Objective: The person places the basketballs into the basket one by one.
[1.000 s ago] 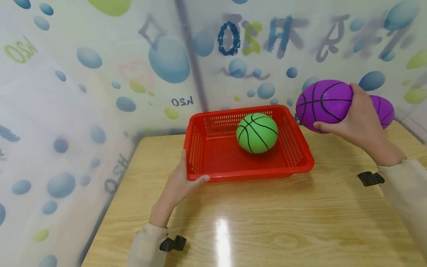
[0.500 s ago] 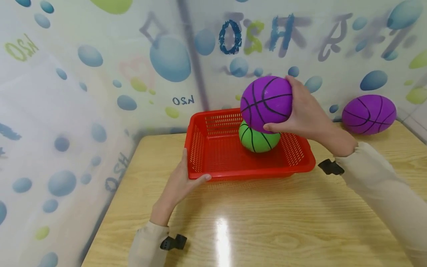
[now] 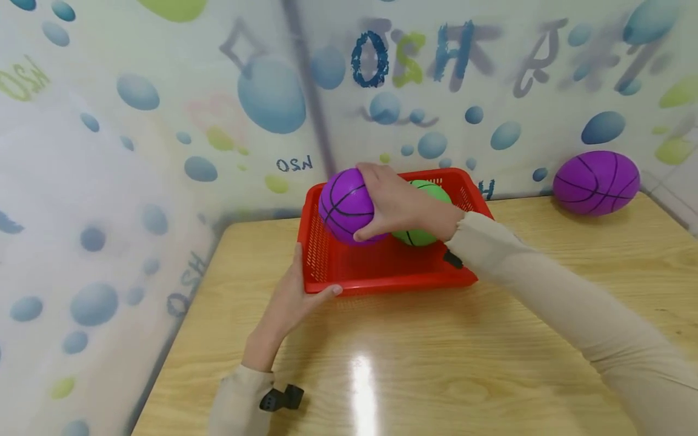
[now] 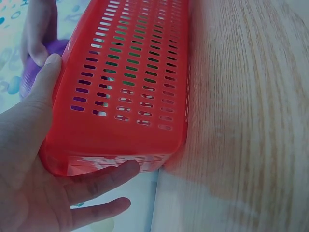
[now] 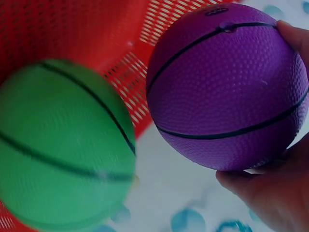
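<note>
One pebbled purple ball (image 3: 340, 209), likely light, grippy: my right hand (image 3: 405, 203) clamps its 3 o'clock side, best at girth; left hand (image 3: 289, 304) grips basket (image 3: 403, 283) at 8 o'clock.

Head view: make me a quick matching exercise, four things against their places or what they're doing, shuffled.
1. Left hand
2. Right hand
3. Green ball
4. Far-right purple ball

A. On the table, right of the red basket
B. Gripping the other purple ball
C. At the basket's near left corner
D. Resting inside the basket

Pairs: 1-C, 2-B, 3-D, 4-A
</note>
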The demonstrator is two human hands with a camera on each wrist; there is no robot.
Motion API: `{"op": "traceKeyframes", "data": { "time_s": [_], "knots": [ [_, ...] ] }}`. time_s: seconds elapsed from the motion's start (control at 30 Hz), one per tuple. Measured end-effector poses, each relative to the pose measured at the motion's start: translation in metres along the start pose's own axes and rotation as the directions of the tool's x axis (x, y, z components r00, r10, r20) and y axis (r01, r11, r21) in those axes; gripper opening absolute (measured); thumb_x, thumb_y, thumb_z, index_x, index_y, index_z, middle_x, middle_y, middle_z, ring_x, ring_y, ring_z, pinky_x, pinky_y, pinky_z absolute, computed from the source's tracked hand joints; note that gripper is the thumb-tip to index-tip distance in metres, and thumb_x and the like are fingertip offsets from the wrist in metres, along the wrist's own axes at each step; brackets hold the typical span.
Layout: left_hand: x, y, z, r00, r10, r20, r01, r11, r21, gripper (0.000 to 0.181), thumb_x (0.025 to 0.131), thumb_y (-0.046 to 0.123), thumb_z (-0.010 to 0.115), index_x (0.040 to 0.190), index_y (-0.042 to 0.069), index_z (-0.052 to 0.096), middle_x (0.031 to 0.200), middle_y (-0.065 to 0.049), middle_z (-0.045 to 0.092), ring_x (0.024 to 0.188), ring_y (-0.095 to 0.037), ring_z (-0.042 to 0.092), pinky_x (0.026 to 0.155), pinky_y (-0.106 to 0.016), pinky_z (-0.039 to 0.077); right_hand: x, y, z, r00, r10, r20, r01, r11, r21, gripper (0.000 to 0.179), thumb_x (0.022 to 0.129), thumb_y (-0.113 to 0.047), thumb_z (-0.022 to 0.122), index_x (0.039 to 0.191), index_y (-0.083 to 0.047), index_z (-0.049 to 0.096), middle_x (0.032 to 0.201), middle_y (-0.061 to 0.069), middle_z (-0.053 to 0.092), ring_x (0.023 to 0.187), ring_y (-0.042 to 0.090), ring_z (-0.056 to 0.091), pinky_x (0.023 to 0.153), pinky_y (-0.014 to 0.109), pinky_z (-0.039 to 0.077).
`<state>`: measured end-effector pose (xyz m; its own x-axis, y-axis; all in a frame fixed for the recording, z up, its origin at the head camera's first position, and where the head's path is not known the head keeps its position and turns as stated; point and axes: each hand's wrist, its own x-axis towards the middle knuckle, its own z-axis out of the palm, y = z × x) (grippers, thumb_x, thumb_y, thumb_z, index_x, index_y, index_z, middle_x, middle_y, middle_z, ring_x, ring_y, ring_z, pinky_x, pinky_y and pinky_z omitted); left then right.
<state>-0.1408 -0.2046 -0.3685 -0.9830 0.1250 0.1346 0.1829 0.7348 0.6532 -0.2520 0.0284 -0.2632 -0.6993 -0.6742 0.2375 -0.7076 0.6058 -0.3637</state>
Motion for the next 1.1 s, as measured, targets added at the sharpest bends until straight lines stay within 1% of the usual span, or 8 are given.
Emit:
{"op": "traceKeyframes", "data": {
  "time_s": [0.17, 0.33, 0.4, 0.57, 0.67, 0.8, 0.9, 1.1],
  "knots": [
    [-0.001, 0.0, 0.0, 1.0, 0.008, -0.005, -0.008, 1.0, -0.007, 0.116, 0.074, 0.06, 0.067, 0.15, 0.011, -0.005, 0.149, -0.011, 0.025, 0.124, -0.028, 0.042, 0.095, -0.046, 0.04, 0.018, 0.0, 0.024, 0.995, 0.009, 0.1, -0.002, 0.998, -0.067, 0.11, 0.062, -0.05, 0.078, 0.139, 0.005, 0.023, 0.131, 0.018, 0.038, 0.118, 0.029, 0.036, 0.09, 0.039, 0.043],
    [0.0, 0.0, 0.002, 1.0, 0.012, -0.011, -0.012, 1.0, -0.029, 0.115, 0.074, 0.059, 0.068, 0.15, 0.013, -0.005, 0.15, -0.009, 0.025, 0.123, -0.026, 0.044, 0.092, -0.045, 0.043, 0.033, 0.002, 0.038, 0.981, 0.017, 0.192, 0.017, 0.985, -0.172, 0.114, 0.065, -0.054, 0.076, 0.141, 0.01, 0.018, 0.136, 0.022, 0.034, 0.12, 0.033, 0.035, 0.098, 0.04, 0.037],
    [0.0, 0.001, 0.002, 1.0, 0.014, -0.01, -0.014, 1.0, -0.028, 0.115, 0.074, 0.06, 0.067, 0.15, 0.013, -0.005, 0.15, -0.009, 0.024, 0.124, -0.026, 0.043, 0.092, -0.045, 0.043, 0.038, 0.003, 0.042, 0.973, 0.049, 0.226, -0.003, 0.979, -0.203, 0.117, 0.066, -0.056, 0.075, 0.142, 0.011, 0.016, 0.139, 0.023, 0.031, 0.124, 0.034, 0.033, 0.103, 0.041, 0.032],
    [0.001, 0.004, 0.003, 1.0, 0.012, -0.001, -0.012, 1.0, -0.028, 0.115, 0.074, 0.06, 0.067, 0.15, 0.013, -0.006, 0.151, -0.009, 0.022, 0.125, -0.027, 0.042, 0.093, -0.045, 0.043, 0.044, 0.006, 0.05, 0.938, 0.196, 0.285, -0.123, 0.959, -0.254, 0.117, 0.071, -0.059, 0.07, 0.145, 0.007, 0.008, 0.148, 0.023, 0.018, 0.134, 0.038, 0.02, 0.108, 0.046, 0.021],
    [0.0, 0.003, 0.003, 1.0, 0.003, -0.003, -0.003, 1.0, -0.031, 0.115, 0.074, 0.06, 0.067, 0.15, 0.014, -0.006, 0.151, -0.008, 0.022, 0.125, -0.026, 0.042, 0.092, -0.044, 0.044, 0.045, 0.003, 0.05, 0.925, 0.238, 0.295, -0.156, 0.948, -0.276, 0.112, 0.076, -0.061, 0.064, 0.147, 0.004, 0.006, 0.151, 0.021, 0.013, 0.137, 0.038, 0.014, 0.108, 0.05, 0.016],
    [0.001, 0.002, 0.002, 1.0, 0.026, -0.009, -0.026, 0.999, -0.021, 0.115, 0.074, 0.059, 0.068, 0.15, 0.015, -0.006, 0.15, -0.009, 0.023, 0.125, -0.027, 0.042, 0.092, -0.045, 0.043, 0.04, 0.004, 0.036, 0.937, 0.228, 0.266, -0.156, 0.951, -0.267, 0.106, 0.08, -0.063, 0.056, 0.147, 0.003, 0.008, 0.151, 0.02, 0.014, 0.137, 0.036, 0.013, 0.109, 0.05, 0.014],
    [0.001, 0.002, 0.001, 0.999, 0.042, -0.009, -0.043, 0.999, -0.024, 0.114, 0.074, 0.058, 0.068, 0.15, 0.015, -0.006, 0.15, -0.009, 0.024, 0.125, -0.027, 0.042, 0.092, -0.045, 0.043, 0.03, 0.011, 0.014, 0.949, 0.205, 0.238, -0.154, 0.964, -0.218, 0.1, 0.084, -0.063, 0.051, 0.147, 0.004, 0.01, 0.15, 0.021, 0.015, 0.137, 0.034, 0.013, 0.11, 0.046, 0.014],
    [0.0, -0.001, 0.001, 0.999, 0.038, -0.008, -0.038, 0.999, -0.014, 0.115, 0.074, 0.057, 0.07, 0.15, 0.014, -0.005, 0.149, -0.009, 0.026, 0.125, -0.026, 0.042, 0.092, -0.046, 0.043, -0.008, 0.045, -0.037, 0.953, 0.245, 0.179, -0.225, 0.967, -0.122, 0.094, 0.088, -0.057, 0.05, 0.146, 0.005, 0.011, 0.15, 0.023, 0.015, 0.136, 0.037, 0.016, 0.109, 0.046, 0.016]
  ]
}}
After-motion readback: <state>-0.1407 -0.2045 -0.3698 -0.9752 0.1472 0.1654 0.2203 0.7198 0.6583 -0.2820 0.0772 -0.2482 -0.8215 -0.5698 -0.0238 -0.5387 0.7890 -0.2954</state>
